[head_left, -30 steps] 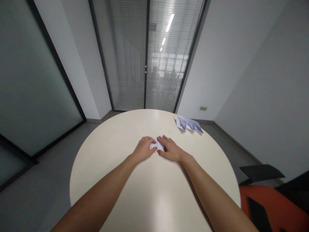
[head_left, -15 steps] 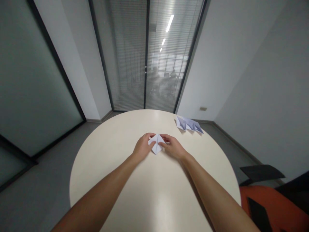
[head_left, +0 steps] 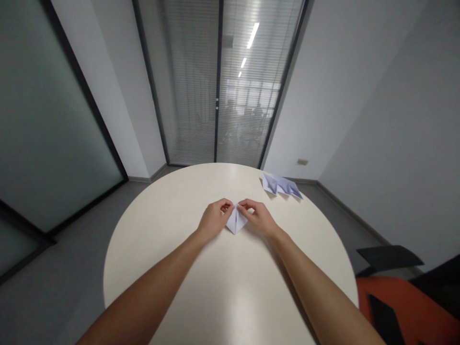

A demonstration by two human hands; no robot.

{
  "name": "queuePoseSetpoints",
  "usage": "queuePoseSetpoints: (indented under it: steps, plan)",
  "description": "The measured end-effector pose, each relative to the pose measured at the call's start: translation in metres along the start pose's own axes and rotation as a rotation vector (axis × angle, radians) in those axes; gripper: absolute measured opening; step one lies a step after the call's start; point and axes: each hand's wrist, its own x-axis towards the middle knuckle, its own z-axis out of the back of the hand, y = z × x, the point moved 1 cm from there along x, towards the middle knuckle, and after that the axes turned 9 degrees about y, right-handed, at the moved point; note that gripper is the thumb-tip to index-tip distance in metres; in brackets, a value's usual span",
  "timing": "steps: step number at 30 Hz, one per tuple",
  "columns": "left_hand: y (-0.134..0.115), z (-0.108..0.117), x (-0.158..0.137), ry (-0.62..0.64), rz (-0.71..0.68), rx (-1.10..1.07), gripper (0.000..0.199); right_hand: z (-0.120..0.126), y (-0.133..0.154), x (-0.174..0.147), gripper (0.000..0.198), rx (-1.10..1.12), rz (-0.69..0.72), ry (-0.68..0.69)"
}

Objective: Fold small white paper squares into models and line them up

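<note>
A small piece of folded white paper (head_left: 235, 224), with a crease down its middle and a point facing me, is between my hands over the round table. My left hand (head_left: 214, 216) pinches its upper left side with thumb and fingertips. On the upper right side, my right hand (head_left: 259, 215) grips it in the same way. The fingertips cover the paper's far part, so its whole shape is hidden.
Several folded paper pieces (head_left: 282, 186) lie in a row at the far right of the cream round table (head_left: 161, 225). An orange chair (head_left: 406, 306) with black armrests stands at the lower right. Behind the table is a glass partition (head_left: 194, 96) with blinds.
Both hands have shifted their grip from the paper's sides to its far end, thumbs now against the fingertips. The folded paper sits slightly nearer to me. The row of paper pieces is unmoved.
</note>
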Motion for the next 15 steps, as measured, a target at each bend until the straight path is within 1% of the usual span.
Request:
queuePoseSetpoints:
  steps: [3, 10, 12, 15]
  plan:
    - [-0.0006, 0.0006, 0.0002, 0.003, 0.015, -0.011, 0.015, 0.0002, 0.0006, 0.0000, 0.032, 0.011, -0.010, -0.004]
    - [-0.0033, 0.0003, -0.0009, 0.006, 0.037, 0.036, 0.013, -0.0021, 0.0021, 0.0001, 0.030, 0.040, -0.021, 0.017]
    - [-0.0025, 0.0012, -0.0006, -0.017, 0.050, 0.030, 0.014, -0.0027, 0.0002, -0.0001, 0.031, 0.038, -0.032, 0.034]
    - [0.0020, 0.0025, 0.0004, -0.083, 0.077, 0.003, 0.016, -0.0036, -0.0062, -0.0001, 0.030, 0.055, -0.046, 0.095]
